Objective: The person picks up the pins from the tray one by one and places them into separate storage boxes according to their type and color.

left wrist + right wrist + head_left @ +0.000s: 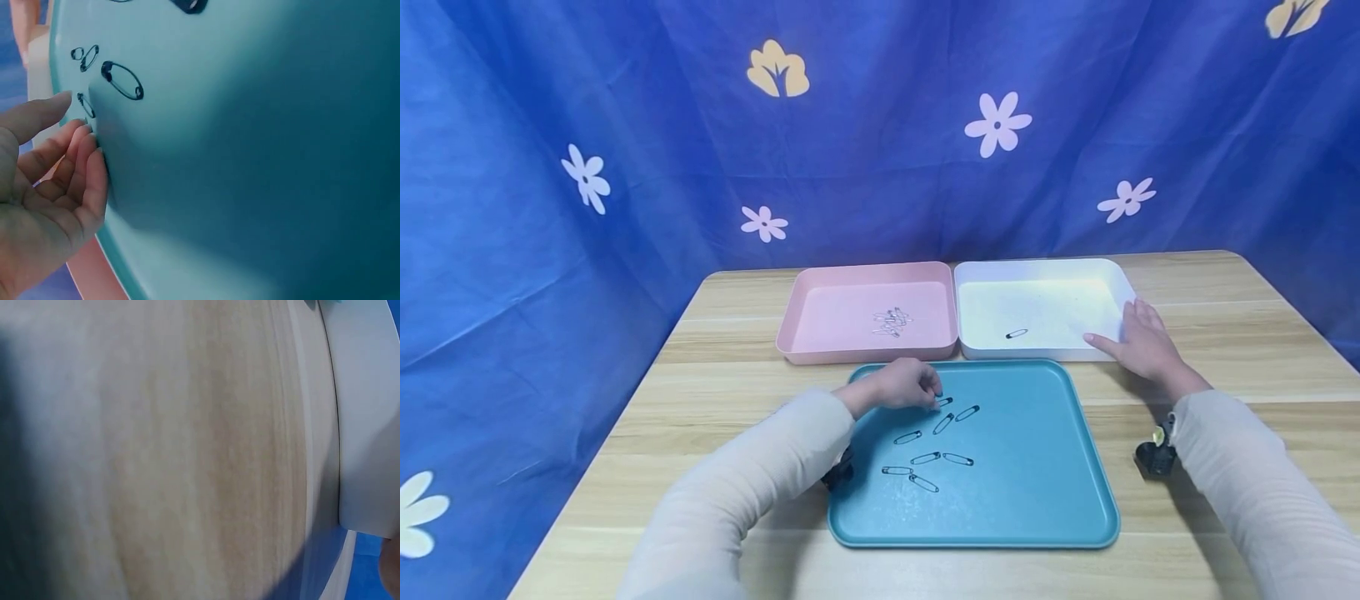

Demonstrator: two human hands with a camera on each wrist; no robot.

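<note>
Left hand (898, 385): frame centre, fingers curled together over a safety pin (944, 402) on teal tray (1037, 500).
Right hand (1138, 343): right, fingers flat, apart, against white tray (1116, 279).

Staged recording setup, blue flowered cloth backdrop (880, 125) hung behind a wooden table (730, 383), sorting trays (1037, 467) laid out

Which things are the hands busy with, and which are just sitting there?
In use:
- left hand, fingers at the safety pins
- teal tray holding those pins
- right hand, resting against the white tray
- single pin in the white tray
- pink tray with silver pins

Just there:
- wooden table
- blue flowered cloth
</note>
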